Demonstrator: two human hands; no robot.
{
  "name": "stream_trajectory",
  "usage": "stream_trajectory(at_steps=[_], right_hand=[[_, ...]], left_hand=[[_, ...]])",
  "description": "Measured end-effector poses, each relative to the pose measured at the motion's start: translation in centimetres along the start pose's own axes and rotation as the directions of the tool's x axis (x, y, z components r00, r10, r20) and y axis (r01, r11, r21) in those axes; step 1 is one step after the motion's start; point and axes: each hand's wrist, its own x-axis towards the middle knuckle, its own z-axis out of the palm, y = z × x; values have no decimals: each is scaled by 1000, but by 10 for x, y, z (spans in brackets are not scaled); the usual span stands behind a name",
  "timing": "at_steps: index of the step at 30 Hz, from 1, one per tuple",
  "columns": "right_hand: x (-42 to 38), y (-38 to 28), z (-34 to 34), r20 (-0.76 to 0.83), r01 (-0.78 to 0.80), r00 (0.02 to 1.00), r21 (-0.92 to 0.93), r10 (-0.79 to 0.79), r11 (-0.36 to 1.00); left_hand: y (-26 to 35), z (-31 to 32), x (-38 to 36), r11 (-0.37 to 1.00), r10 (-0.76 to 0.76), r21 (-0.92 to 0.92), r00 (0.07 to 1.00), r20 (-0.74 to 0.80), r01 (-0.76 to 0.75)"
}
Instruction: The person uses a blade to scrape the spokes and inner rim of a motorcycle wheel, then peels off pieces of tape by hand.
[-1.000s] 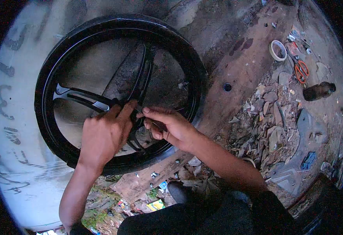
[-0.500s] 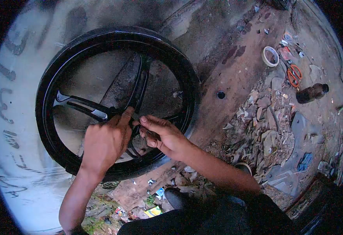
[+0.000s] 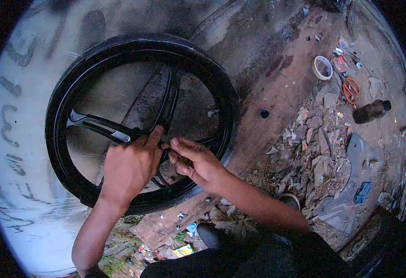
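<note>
A black spoked wheel rim (image 3: 57, 99) stands in front of me, with silver edges showing on one spoke. My left hand (image 3: 136, 167) is closed over its hub area, back of the hand up, index finger pointing along the base of the upper spoke; its other fingertips are hidden. Just right of it, my right hand (image 3: 196, 164) is closed in a pinch, thumb against bent fingers. Whatever it pinches is too small to name. The fingertips of both hands nearly meet over the hub, which they mostly cover.
To the right lie a tape roll (image 3: 322, 68), orange-handled scissors (image 3: 351, 90) and a dark bottle (image 3: 372, 111). Scraps and dry leaves (image 3: 321, 169) litter the ground beside a grey panel (image 3: 351, 185). A pale surface with dark marks (image 3: 27, 162) stands at left.
The whole view has shifted slightly, so wheel and hands appear a little further right. Both hands keep nearly the same pose at the hub.
</note>
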Motion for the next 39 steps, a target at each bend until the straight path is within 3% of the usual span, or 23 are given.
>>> stream_trajectory(at_steps=[14,39], right_hand=[[-4,1,4,-3,44,999,-47,-44,998],[-5,4,5,17,106,994,-87,-105,991]], left_hand=[[-1,8,-7,998,-17,-69,998,-59,13],[5,4,-14,995,-71,-66,997,4,71]])
